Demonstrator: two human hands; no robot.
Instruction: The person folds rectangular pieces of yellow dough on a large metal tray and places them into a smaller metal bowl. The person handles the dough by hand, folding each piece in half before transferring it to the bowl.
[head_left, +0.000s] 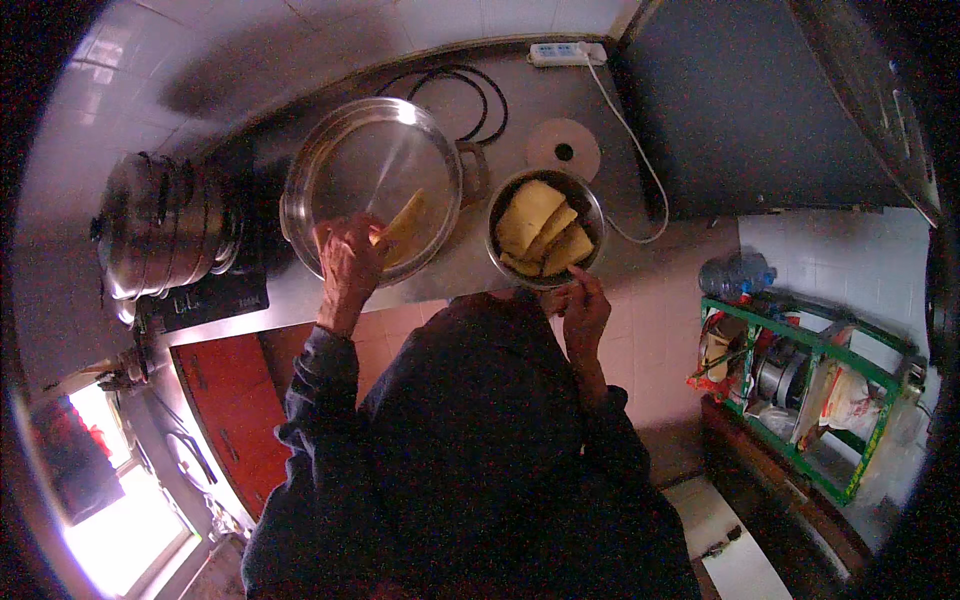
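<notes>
My left hand (351, 251) reaches over the near rim of a large round metal pan (375, 161) and grips a yellow, flat piece of food (405, 221), which slants inside the pan. To the right, a smaller metal bowl (491, 240) holds several yellow flat pieces (532, 214), some overlapping. At this bowl's near right rim is my right hand (581, 296), its fingers bent against the edge; whether they pinch the rim is not plain.
A stacked steamer pot (161, 225) stands at the left by a black cooktop (217, 304). Behind the pan lie black cable loops (495, 97). A pale disc (581, 142), a white power strip (566, 54) and its cord are on the steel counter. A green shelf (795, 334) stands at right.
</notes>
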